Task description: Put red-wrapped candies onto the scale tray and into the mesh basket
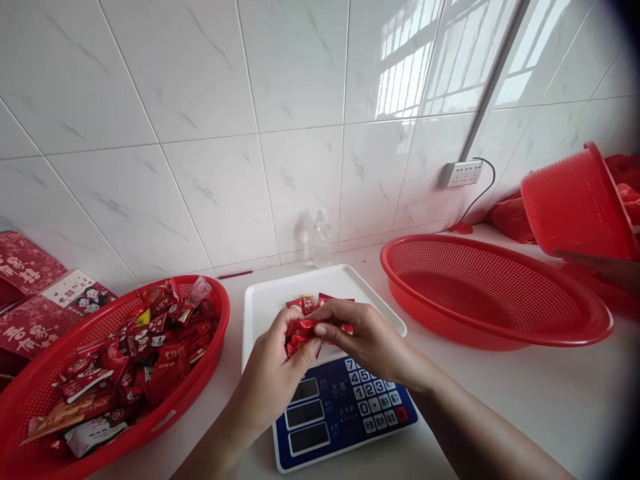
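Note:
My left hand (278,357) and my right hand (373,337) meet over the front of the white weighing tray (267,313). Between them is a red candy packet (303,327), pinched by thumbs and fingers of both hands and partly covered by them. More red wrapped candies (309,304) lie on the tray just behind my fingers. Below my wrists is the scale's blue keypad panel (345,421) with dark displays. To the left, a red oval basket (226,313) holds many mixed candies and snack packets (167,363).
A red oval basket (500,337) stands right of the scale. Beyond it a red round basket (575,203) is tilted, near red bags (513,219). Behind the tray is a clear bottle (322,239). Printed red boxes (30,333) sit far left; a power strip (463,174) is on the tiled wall.

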`<state>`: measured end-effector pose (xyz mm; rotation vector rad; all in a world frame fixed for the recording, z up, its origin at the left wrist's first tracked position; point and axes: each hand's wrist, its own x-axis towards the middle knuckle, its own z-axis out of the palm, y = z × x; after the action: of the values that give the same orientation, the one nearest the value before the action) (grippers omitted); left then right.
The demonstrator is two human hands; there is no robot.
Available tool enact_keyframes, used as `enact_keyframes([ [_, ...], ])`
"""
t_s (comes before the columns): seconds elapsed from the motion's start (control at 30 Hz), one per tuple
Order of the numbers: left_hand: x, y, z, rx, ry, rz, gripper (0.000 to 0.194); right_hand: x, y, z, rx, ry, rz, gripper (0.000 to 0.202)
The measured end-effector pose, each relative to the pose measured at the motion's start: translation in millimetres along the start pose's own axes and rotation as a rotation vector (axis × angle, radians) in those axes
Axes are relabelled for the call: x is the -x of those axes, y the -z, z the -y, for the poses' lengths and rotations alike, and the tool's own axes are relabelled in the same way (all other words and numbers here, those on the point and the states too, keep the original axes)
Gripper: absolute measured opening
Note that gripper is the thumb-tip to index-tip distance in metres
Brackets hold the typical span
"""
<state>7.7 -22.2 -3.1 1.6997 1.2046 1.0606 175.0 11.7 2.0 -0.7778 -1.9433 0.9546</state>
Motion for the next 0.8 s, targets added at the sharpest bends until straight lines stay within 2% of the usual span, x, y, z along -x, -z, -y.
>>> enact_keyframes([
  [0.17, -2, 0.5, -1, 0.12, 0.06, 0.007, 0.026, -3, 0, -8, -0.172, -0.099, -0.122, 0.02],
  [0.23, -4, 1.2, 2, 0.216, 0.1, -0.003, 0.022, -6, 3, -11, -0.366, -0.143, -0.204, 0.02],
  [0.37, -8, 3.1, 7, 0.399, 0.159, -0.029, 0.026, -14, 12, -16, -0.91, -0.265, -0.336, 0.017],
  [0.47, -10, 4.1, 9, 0.349, 0.142, -0.076, 0.026, -16, 13, -18, -1.056, -0.319, -0.352, 0.023],
  [0.53, -10, 3.8, 10, 0.243, 0.093, -0.12, 0.025, -14, 8, -17, -0.939, -0.279, -0.282, 0.024],
  [0.6, -10, 2.3, 11, 0.158, 0.045, -0.139, 0.023, -11, 1, -14, -0.681, -0.222, -0.13, 0.024],
  [0.7, -9, -0.7, 13, 0.143, 0.031, -0.082, 0.023, -5, -8, -7, -0.316, -0.179, 0.065, 0.022],
  [0.8, -11, -0.2, 15, 0.192, 0.054, -0.074, 0.026, -4, -7, -5, -0.145, -0.167, 0.057, 0.021],
])
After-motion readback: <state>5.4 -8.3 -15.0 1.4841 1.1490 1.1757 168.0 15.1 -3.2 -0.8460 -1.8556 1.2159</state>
